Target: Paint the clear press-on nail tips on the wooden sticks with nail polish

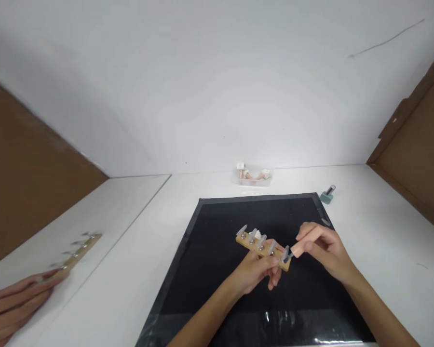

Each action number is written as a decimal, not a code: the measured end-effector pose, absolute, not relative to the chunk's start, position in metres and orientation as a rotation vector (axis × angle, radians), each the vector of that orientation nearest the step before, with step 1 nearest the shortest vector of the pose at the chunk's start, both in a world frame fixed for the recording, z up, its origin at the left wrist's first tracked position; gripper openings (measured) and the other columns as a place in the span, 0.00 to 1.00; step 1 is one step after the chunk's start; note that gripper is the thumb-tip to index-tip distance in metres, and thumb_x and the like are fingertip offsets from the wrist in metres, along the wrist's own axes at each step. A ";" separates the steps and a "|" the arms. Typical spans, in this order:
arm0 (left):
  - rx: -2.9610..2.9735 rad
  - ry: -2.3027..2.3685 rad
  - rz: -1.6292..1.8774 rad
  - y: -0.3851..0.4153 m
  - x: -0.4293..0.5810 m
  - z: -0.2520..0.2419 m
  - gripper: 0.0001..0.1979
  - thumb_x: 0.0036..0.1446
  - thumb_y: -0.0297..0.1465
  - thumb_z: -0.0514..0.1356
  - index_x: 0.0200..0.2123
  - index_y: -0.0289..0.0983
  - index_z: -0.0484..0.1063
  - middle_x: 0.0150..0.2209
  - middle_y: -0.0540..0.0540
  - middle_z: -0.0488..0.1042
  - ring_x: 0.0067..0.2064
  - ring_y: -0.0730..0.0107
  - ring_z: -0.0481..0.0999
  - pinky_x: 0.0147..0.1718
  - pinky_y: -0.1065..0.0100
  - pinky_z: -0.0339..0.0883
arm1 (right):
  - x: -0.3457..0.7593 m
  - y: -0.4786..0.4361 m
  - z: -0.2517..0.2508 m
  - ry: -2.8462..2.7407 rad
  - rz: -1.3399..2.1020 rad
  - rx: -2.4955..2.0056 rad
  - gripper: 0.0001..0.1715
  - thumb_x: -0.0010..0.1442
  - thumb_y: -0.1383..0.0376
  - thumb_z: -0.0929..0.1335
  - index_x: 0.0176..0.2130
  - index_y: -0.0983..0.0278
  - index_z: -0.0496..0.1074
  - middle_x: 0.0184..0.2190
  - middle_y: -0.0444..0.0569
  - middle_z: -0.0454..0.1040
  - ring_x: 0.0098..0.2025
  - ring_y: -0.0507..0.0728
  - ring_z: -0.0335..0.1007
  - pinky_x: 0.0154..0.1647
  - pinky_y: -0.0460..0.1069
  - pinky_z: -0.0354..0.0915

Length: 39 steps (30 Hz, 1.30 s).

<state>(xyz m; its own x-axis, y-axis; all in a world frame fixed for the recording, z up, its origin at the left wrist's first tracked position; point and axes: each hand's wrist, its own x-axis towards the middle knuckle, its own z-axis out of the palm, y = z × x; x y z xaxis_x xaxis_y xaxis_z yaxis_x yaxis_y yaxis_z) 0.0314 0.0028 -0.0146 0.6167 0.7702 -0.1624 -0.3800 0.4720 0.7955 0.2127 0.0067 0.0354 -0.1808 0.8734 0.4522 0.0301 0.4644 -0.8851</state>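
Note:
My left hand [258, 270] is closed round the underside of a wooden strip [262, 249], which is tilted down to the right above a black mat. Several clear nail tips stand on the strip on small metal mounts. In my right hand [323, 248] is a peach-coloured brush handle [305, 242], held between thumb and fingers. Its dark brush end meets the rightmost nail tip [285, 253]. Something small and white shows behind the strip; I cannot make out what it is.
A clear tray [253, 179] with white-capped bottles stands at the back. Right of the black mat [217, 217] is a small teal object [326, 196]. At far left, another person's hand [25, 303] holds a similar strip [81, 253]. Cardboard walls flank both sides.

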 end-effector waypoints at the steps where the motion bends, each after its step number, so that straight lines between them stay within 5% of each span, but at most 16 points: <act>1: 0.799 0.551 0.751 0.003 0.031 -0.015 0.16 0.43 0.38 0.66 0.29 0.35 0.64 0.15 0.58 0.62 0.14 0.80 0.62 0.09 0.79 0.53 | 0.213 0.007 0.036 -1.586 0.921 -0.820 0.16 0.57 0.54 0.69 0.25 0.61 0.74 0.24 0.47 0.75 0.26 0.54 0.71 0.26 0.47 0.68; 20: 0.748 0.470 0.767 0.003 0.028 -0.021 0.16 0.45 0.37 0.66 0.32 0.36 0.64 0.16 0.58 0.61 0.14 0.81 0.61 0.09 0.80 0.52 | 0.213 0.009 0.031 -1.510 0.878 -0.843 0.12 0.58 0.59 0.69 0.25 0.60 0.75 0.26 0.46 0.76 0.31 0.54 0.72 0.33 0.47 0.68; 39: 0.828 0.633 0.708 0.000 0.032 -0.009 0.17 0.41 0.37 0.66 0.31 0.35 0.66 0.14 0.58 0.62 0.14 0.80 0.62 0.09 0.79 0.53 | 0.212 0.009 0.035 -1.515 0.880 -0.920 0.19 0.59 0.55 0.67 0.23 0.63 0.70 0.23 0.45 0.73 0.22 0.50 0.66 0.23 0.45 0.63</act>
